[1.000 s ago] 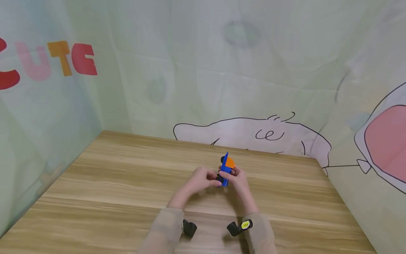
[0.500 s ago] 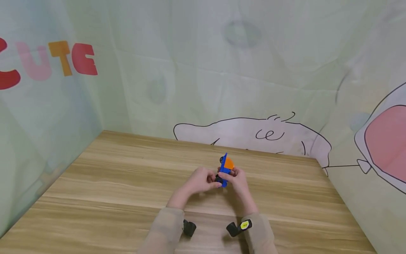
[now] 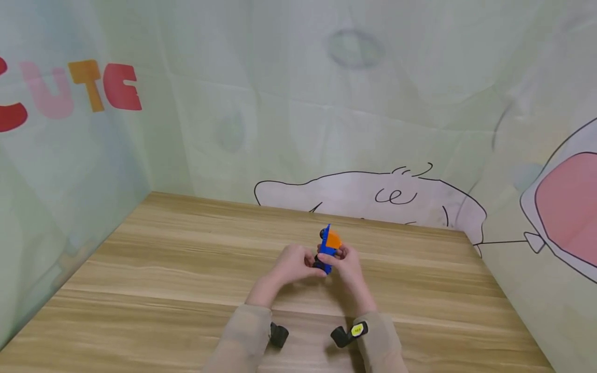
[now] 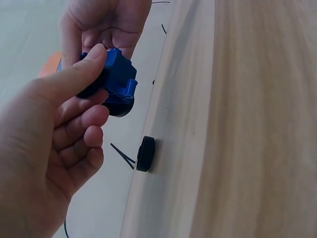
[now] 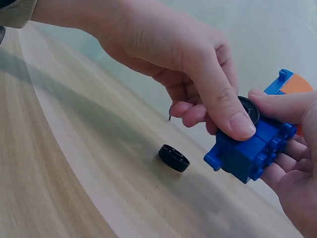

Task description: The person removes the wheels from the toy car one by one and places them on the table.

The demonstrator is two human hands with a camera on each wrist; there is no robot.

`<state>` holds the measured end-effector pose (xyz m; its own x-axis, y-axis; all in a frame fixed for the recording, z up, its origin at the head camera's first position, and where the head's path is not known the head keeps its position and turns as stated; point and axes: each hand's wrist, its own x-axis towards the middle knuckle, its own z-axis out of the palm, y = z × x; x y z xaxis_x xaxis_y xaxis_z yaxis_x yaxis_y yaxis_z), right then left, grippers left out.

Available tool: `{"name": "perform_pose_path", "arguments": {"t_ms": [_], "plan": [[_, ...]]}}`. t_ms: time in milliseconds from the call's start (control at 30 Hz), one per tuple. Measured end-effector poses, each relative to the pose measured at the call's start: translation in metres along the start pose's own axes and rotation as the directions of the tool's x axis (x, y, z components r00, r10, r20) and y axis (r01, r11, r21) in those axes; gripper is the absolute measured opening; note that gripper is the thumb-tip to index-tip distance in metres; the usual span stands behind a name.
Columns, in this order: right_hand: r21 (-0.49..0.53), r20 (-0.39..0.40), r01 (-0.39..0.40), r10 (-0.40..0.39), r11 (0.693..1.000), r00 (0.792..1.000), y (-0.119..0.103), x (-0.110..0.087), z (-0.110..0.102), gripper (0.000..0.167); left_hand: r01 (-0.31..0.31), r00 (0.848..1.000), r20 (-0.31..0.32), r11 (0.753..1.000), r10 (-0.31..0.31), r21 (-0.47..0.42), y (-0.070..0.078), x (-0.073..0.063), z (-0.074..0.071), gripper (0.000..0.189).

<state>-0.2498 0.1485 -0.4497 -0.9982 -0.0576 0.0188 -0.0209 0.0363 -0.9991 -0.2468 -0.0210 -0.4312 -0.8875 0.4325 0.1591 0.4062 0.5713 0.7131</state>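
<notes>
In the head view a blue-and-orange toy car (image 3: 328,249) is held up on end above the table, between both hands. My right hand (image 3: 350,264) grips its blue body, thumb on the near side and fingers behind. My left hand (image 3: 294,264) pinches a black wheel (image 5: 251,110) at the car's lower end, as the right wrist view shows. Its thumb presses over the wheel, and the other fingers curl beneath. In the left wrist view a second wheel (image 4: 122,107) shows under the blue body. An orange curved piece (image 3: 333,240) sits toward the upper end.
A loose black wheel (image 5: 174,158) lies on the wooden table (image 3: 186,269) near the hands. Printed cloth walls (image 3: 210,129) stand along the table's back and sides. Small black cameras (image 3: 279,335) are strapped at the wrists.
The toy car has shifted slightly to the left and turned a little, with the right hand moving along. The left hand stays at the wheel.
</notes>
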Motion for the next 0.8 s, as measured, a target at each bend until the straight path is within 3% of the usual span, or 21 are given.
{"name": "perform_pose_path", "arguments": {"t_ms": [167,467,800], "plan": [[-0.003,0.045,0.016,-0.016,1.0,0.999,0.0,-0.0013,0.0022,0.043,-0.02,0.999,0.028,1.0,0.02,-0.012,-0.0031,-0.0005,-0.0003,0.034],[0.05,0.066,0.035,-0.038,0.998,0.997,0.0003,-0.0025,0.0009,0.044,0.025,0.999,0.046,0.978,-0.016,-0.205,-0.0051,-0.0005,0.0044,0.036],[0.108,0.045,0.041,-0.046,0.993,0.998,0.0005,-0.0022,-0.0023,0.044,0.125,0.992,0.057,0.942,-0.112,-0.312,-0.0007,-0.0003,0.0079,0.04]]}}
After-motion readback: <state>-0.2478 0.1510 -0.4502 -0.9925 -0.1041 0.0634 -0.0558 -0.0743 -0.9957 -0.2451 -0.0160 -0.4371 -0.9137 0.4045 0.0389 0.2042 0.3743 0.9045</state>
